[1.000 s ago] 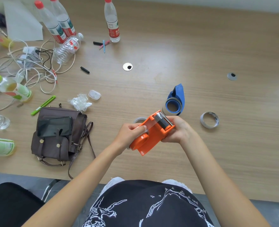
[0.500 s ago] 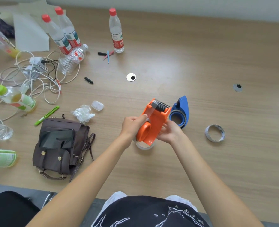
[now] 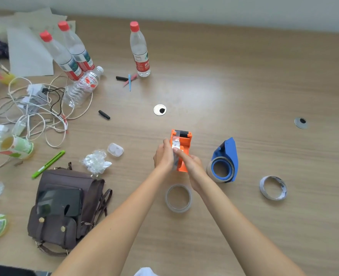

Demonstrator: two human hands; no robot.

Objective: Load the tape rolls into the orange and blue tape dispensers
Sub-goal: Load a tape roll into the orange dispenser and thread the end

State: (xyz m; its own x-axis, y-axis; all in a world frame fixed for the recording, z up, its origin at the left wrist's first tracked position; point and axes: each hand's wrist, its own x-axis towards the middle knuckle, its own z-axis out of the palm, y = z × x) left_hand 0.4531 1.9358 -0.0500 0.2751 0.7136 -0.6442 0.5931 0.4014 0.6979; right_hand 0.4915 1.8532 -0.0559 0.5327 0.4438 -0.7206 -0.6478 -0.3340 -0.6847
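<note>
Head view | left hand (image 3: 163, 156), right hand (image 3: 192, 166) both grasp orange dispenser (image 3: 181, 144) | loaded roll hidden by hands

Both hands (image 3: 179, 161) hold orange dispenser (image 3: 181, 145); blue dispenser (image 3: 227, 158) beside.

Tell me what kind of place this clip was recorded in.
Probably an office or meeting-room desk: the wood-grain table has cable grommets, and it is strewn with charger cables, water bottles and a bag.
</note>
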